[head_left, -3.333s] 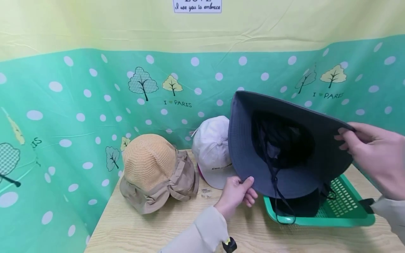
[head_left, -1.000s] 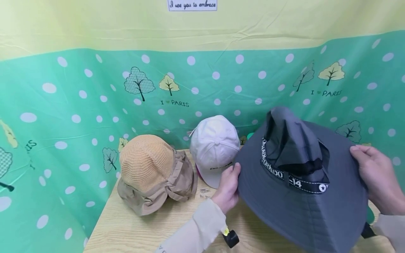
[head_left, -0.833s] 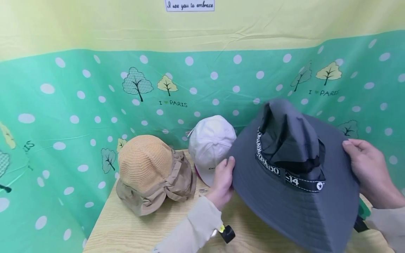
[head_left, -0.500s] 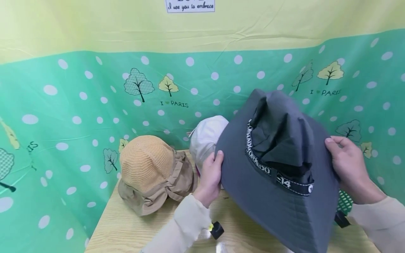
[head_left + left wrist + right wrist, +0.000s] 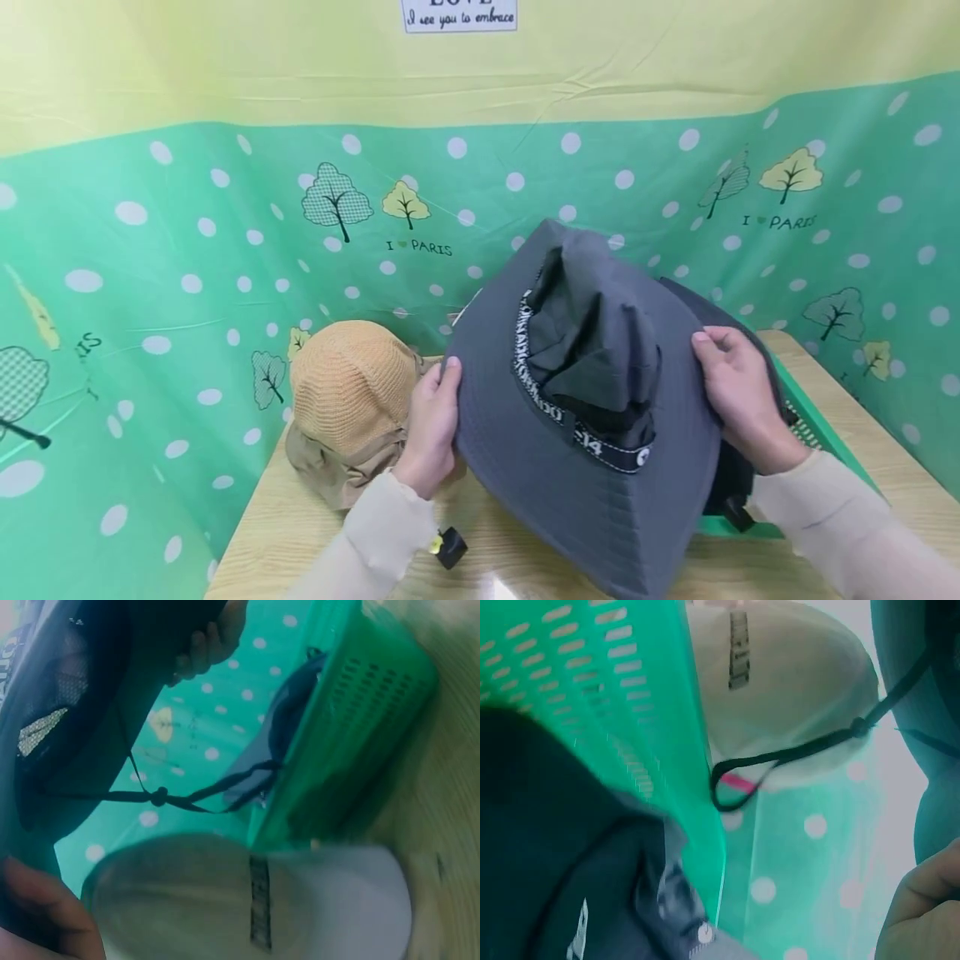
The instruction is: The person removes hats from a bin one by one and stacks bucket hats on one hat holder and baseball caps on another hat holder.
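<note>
A dark grey wide-brimmed sun hat (image 5: pixel 585 375) with a lettered band is held up over the table, its crown facing the head camera. My left hand (image 5: pixel 433 417) pinches the brim on the left, thumb on top. On the opposite side, my right hand (image 5: pixel 738 400) grips the brim the same way. A knotted black chin cord (image 5: pixel 159 796) hangs under it in the left wrist view. The white cap (image 5: pixel 225 900) lies below, almost wholly hidden by the sun hat in the head view.
A straw-coloured knit hat with a brown brim (image 5: pixel 356 383) rests on the wooden table (image 5: pixel 258 533) at left. The green basket (image 5: pixel 832 442) at right holds another dark hat (image 5: pixel 720 312). A patterned cloth (image 5: pixel 225 200) hangs behind.
From showing its underside, the sun hat has been turned crown toward the camera. Both hands have then carried it left, across the white cap, uncovering more of the basket.
</note>
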Tool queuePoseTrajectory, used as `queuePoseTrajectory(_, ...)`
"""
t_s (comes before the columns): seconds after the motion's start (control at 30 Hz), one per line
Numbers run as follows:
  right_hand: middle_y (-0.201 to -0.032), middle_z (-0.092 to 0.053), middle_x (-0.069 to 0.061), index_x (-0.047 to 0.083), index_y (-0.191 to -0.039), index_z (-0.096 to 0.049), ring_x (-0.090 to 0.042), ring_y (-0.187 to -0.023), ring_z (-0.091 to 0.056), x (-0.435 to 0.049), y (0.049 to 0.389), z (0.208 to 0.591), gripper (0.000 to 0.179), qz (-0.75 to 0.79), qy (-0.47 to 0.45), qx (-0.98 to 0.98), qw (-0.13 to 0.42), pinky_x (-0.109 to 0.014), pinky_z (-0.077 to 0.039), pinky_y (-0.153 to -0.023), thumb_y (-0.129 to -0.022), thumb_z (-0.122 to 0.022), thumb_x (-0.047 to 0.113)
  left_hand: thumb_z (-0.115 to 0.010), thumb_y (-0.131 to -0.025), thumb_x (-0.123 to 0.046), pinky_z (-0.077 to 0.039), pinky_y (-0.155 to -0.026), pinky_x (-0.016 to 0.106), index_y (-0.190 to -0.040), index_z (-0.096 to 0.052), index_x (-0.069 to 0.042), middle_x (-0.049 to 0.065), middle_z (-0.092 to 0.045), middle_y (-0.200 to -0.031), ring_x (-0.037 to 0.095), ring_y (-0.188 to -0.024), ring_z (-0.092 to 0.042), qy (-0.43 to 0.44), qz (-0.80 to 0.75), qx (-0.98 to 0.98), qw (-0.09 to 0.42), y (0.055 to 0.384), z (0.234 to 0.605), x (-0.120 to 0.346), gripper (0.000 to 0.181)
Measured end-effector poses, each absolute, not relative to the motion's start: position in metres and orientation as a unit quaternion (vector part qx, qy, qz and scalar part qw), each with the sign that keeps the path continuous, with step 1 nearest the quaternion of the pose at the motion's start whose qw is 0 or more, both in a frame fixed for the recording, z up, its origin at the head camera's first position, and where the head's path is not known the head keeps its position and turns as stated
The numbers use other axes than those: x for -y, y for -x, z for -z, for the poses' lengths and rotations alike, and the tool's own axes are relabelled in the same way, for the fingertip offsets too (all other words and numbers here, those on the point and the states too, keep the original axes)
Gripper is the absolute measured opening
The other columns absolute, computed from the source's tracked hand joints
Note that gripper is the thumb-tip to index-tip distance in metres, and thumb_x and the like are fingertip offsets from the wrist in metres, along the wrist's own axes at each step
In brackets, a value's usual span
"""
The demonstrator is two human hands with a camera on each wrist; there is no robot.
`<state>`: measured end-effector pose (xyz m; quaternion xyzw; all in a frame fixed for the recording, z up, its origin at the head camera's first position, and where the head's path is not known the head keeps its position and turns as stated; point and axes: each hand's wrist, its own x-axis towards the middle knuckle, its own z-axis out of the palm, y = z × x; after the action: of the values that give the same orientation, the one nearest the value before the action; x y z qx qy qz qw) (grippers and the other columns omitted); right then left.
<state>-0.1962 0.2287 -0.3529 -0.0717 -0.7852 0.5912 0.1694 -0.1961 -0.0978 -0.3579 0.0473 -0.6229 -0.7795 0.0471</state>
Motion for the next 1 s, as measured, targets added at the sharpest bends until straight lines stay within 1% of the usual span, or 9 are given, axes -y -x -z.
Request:
queuePoseTrajectory(0.13,-0.082,-0.06,0.002,0.002,-0.119,-0.044,-0.007,-0.064,-0.058,-0.2,0.202,0.354,0.038,-0.599,0.047,0.784,0.155,-0.027,-0.05,-0.055,-0.102,-0.041,0.036,-0.05,-0.1,-0.034,-0.046,-0.061,0.028,-0.093,-0.06,-0.007,0.0,-0.057,-0.073,0.013,-0.065,-0.054,-0.07,0.749,0.653,0.083,0.192,0.355,0.124,0.03)
queuePoseTrajectory(0.27,-0.085,-0.062,-0.003,0.003,-0.122,-0.043,-0.011,-0.067,-0.06,-0.173,0.208,0.356,0.038,-0.624,0.008,0.771,0.13,-0.03,-0.051,-0.057,-0.102,-0.042,0.035,-0.05,-0.1,-0.034,-0.046,-0.062,0.027,-0.093,-0.058,-0.006,-0.002,-0.055,-0.072,0.011,-0.065,-0.053,-0.089,0.727,0.672,0.11,0.185,0.35,0.151,0.03)
queuePoseTrajectory(0.4,-0.089,-0.065,-0.011,0.003,-0.125,-0.045,-0.012,-0.068,-0.062,-0.145,0.212,0.355,0.038,-0.644,-0.014,0.757,0.105,-0.031,-0.052,-0.059,-0.101,-0.045,0.032,-0.048,-0.099,-0.038,-0.048,-0.064,0.026,-0.102,-0.057,-0.007,-0.005,-0.059,-0.075,0.009,-0.067,-0.056,-0.104,0.727,0.668,0.117,0.173,0.345,0.177,0.032)
queuePoseTrajectory(0.5,-0.094,-0.067,-0.018,0.002,-0.124,-0.047,-0.011,-0.069,-0.063,-0.123,0.215,0.353,0.035,-0.651,-0.012,0.753,0.092,-0.03,-0.052,-0.061,-0.101,-0.048,0.028,-0.05,-0.098,-0.04,-0.048,-0.06,0.025,-0.101,-0.058,-0.007,-0.005,-0.059,-0.073,0.008,-0.064,-0.056,-0.126,0.723,0.664,0.145,0.165,0.341,0.196,0.034)
queuePoseTrajectory(0.57,-0.094,-0.068,-0.017,0.001,-0.12,-0.05,-0.009,-0.069,-0.062,-0.108,0.216,0.351,0.032,-0.655,-0.007,0.751,0.088,-0.028,-0.051,-0.061,-0.099,-0.051,0.025,-0.053,-0.097,-0.04,-0.047,-0.057,0.024,-0.094,-0.06,-0.008,-0.006,-0.058,-0.069,0.007,-0.061,-0.054,-0.141,0.715,0.664,0.17,0.16,0.339,0.21,0.033)
queuePoseTrajectory(0.67,-0.08,-0.067,-0.01,-0.002,-0.109,-0.054,-0.009,-0.063,-0.059,-0.087,0.216,0.348,0.027,-0.663,-0.004,0.745,0.073,-0.027,-0.049,-0.056,-0.098,-0.054,0.023,-0.054,-0.096,-0.04,-0.046,-0.051,0.024,-0.086,-0.058,-0.009,-0.005,-0.056,-0.064,0.008,-0.055,-0.053,-0.148,0.73,0.644,0.178,0.155,0.338,0.229,0.033)
queuePoseTrajectory(0.8,-0.062,-0.056,-0.002,0.0,-0.094,-0.054,-0.013,-0.052,-0.052,-0.061,0.216,0.346,0.025,-0.672,-0.011,0.739,0.045,-0.029,-0.043,-0.044,-0.098,-0.054,0.024,-0.054,-0.096,-0.04,-0.045,-0.048,0.024,-0.081,-0.056,-0.011,-0.004,-0.054,-0.062,0.008,-0.052,-0.052,-0.154,0.748,0.62,0.18,0.15,0.338,0.251,0.033)
queuePoseTrajectory(0.87,-0.063,-0.053,-0.002,0.002,-0.089,-0.053,-0.014,-0.053,-0.051,-0.05,0.216,0.347,0.024,-0.674,-0.016,0.738,0.036,-0.029,-0.042,-0.046,-0.097,-0.054,0.025,-0.054,-0.096,-0.04,-0.044,-0.047,0.024,-0.078,-0.055,-0.011,-0.005,-0.053,-0.061,0.008,-0.051,-0.051,-0.163,0.746,0.618,0.188,0.15,0.339,0.26,0.034)
queuePoseTrajectory(1.0,-0.069,-0.053,-0.003,0.004,-0.082,-0.053,-0.014,-0.06,-0.054,-0.028,0.219,0.351,0.024,-0.684,-0.027,0.728,0.037,-0.027,-0.045,-0.055,-0.097,-0.056,0.022,-0.055,-0.095,-0.04,-0.042,-0.042,0.024,-0.072,-0.051,-0.012,-0.005,-0.048,-0.056,0.009,-0.046,-0.047,-0.185,0.735,0.622,0.199,0.152,0.343,0.273,0.037)
